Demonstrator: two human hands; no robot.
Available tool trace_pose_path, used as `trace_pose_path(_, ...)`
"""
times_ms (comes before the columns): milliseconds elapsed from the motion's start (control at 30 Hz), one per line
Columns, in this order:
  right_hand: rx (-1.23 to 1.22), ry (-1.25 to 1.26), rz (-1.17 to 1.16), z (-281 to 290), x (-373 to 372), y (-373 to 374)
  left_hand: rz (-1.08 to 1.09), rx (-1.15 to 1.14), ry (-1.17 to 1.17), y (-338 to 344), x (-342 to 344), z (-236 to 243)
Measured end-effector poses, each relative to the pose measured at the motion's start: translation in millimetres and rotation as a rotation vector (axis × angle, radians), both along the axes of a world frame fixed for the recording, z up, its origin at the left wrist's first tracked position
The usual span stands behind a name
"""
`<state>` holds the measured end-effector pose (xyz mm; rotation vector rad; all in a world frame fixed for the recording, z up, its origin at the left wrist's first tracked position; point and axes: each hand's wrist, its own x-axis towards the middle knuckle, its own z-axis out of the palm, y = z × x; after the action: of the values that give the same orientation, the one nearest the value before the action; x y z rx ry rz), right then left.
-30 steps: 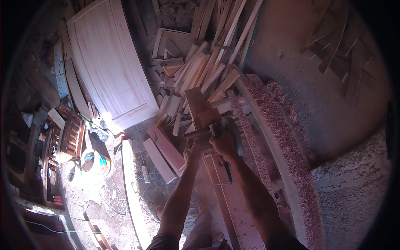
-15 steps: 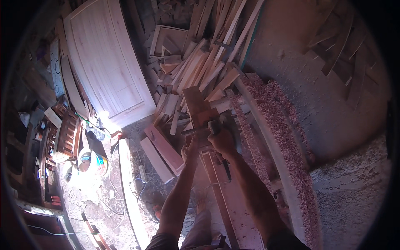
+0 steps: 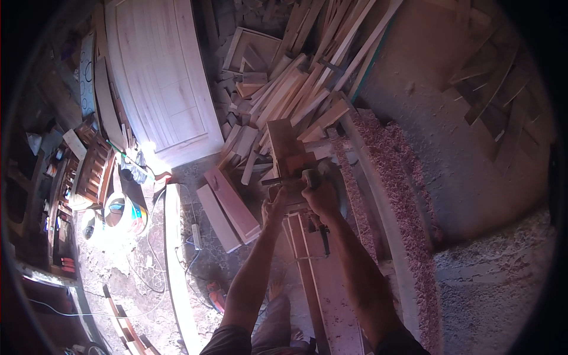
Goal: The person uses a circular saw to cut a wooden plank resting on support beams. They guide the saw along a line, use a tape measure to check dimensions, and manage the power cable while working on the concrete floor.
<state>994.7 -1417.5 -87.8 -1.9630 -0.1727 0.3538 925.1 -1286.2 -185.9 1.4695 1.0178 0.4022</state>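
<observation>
My right hand is wrapped round the dark handle of a handheld power tool; its exact kind is hard to make out. Close by on the left, my left hand is closed at the tool's near left side, with the thumb up. What its fingers hold is partly hidden. Beyond the tool a brown wooden board points away from me. Under my forearms runs a long pale timber workpiece. A dark, clamp-like rod shows just below my right hand.
Offcuts and strips of wood are heaped ahead. A pale panelled door lies at the far left. Two short planks rest left of my hands. Curled shavings cover the right side. A cable crosses the floor at left.
The view has shifted slightly, so surroundings on the near left sit lower left and the far pile sits further right. Both hands keep nearly the same grip and place at the tool.
</observation>
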Motion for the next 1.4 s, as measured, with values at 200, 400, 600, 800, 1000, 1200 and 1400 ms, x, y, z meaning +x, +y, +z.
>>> trace_pose_path(200,0.022,-0.035,0.023,6,-5,0,-0.079,-0.295,-0.18,-4,-13,4)
trace_pose_path(400,0.073,0.005,-0.008,4,-3,-1,-0.11,-0.135,-0.148,-7,-28,4)
trace_pose_path(600,-0.029,-0.006,0.011,-6,-1,1,-0.111,-0.113,-0.084,-48,-111,-50)
trace_pose_path(800,-0.121,-0.013,0.013,7,-4,4,-0.379,0.215,0.122,-115,-176,-64)
trace_pose_path(1000,-0.18,-0.051,0.016,28,-9,-4,-0.436,0.022,0.279,-143,-207,-57)
trace_pose_path(1200,-0.187,-0.16,-0.039,26,-13,2,-0.631,0.295,0.198,-156,-250,-103)
trace_pose_path(1400,-0.155,-0.129,-0.055,21,-10,-6,-0.815,0.053,0.278,-160,-242,-31)
